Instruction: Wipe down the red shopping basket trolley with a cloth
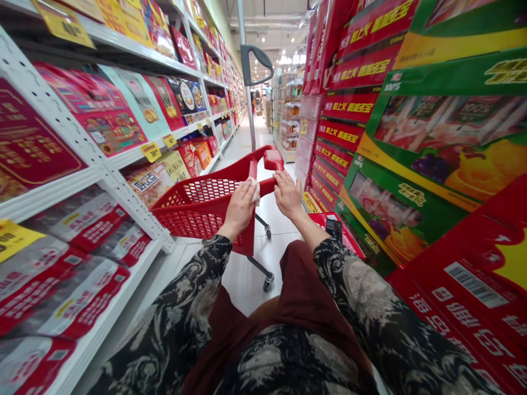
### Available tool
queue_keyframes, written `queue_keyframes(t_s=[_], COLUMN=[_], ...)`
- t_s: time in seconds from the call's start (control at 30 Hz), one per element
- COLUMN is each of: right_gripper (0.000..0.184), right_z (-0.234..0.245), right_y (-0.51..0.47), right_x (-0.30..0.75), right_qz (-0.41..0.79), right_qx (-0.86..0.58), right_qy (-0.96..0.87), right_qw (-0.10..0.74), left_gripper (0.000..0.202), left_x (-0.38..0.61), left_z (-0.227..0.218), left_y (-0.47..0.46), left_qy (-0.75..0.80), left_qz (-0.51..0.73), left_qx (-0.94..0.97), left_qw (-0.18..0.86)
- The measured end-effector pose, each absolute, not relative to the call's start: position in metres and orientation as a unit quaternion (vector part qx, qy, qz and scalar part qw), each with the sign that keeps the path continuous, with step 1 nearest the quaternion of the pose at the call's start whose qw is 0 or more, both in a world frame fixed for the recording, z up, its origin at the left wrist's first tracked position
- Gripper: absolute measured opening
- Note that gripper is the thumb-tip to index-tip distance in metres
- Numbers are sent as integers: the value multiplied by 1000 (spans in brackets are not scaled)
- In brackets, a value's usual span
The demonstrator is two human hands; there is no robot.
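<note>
My left hand (242,210) presses a crumpled white tissue (253,191) against the red bar of a plastic shopping cart (201,206). My right hand (287,195) grips the same bar (268,186) to the right, its fingers wrapped over the top. The mesh basket hangs ahead of my hands and to the left. Its wheels (268,283) rest on the tiled floor below. Patterned black-and-cream sleeves cover both forearms.
White metal shelves (102,164) of boxed goods line the left side. Large stacked red and green juice cartons (420,142) stand on the right. A red box (329,230) with a black object on it sits near my right arm. A white-tiled aisle (247,142) runs ahead.
</note>
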State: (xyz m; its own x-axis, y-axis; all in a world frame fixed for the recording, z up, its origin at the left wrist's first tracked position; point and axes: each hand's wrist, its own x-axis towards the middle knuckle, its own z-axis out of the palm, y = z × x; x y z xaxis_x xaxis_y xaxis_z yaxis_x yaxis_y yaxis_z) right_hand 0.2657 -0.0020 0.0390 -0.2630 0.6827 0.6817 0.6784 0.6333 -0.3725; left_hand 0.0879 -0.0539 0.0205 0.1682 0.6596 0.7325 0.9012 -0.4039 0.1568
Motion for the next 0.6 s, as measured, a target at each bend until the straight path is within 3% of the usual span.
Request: queue_keyframes(t_s=[0.27, 0.47, 0.6], right_gripper=[43, 41, 41], right_z=[39, 41, 44], right_y=[1, 4, 7], right_x=[269, 272, 274], right_qz=[3, -13, -24], right_qx=[-406, -415, -418], right_qy=[-801, -800, -801], right_qw=[439, 433, 428], left_gripper=[43, 39, 39], left_x=[78, 68, 60], left_z=[-20, -48, -35], left_y=[-75, -95, -100], left_qy=[-565, -578, -560], left_qz=[-328, -222, -288], left_qx=[-742, -780, -770], left_qw=[153, 87, 107])
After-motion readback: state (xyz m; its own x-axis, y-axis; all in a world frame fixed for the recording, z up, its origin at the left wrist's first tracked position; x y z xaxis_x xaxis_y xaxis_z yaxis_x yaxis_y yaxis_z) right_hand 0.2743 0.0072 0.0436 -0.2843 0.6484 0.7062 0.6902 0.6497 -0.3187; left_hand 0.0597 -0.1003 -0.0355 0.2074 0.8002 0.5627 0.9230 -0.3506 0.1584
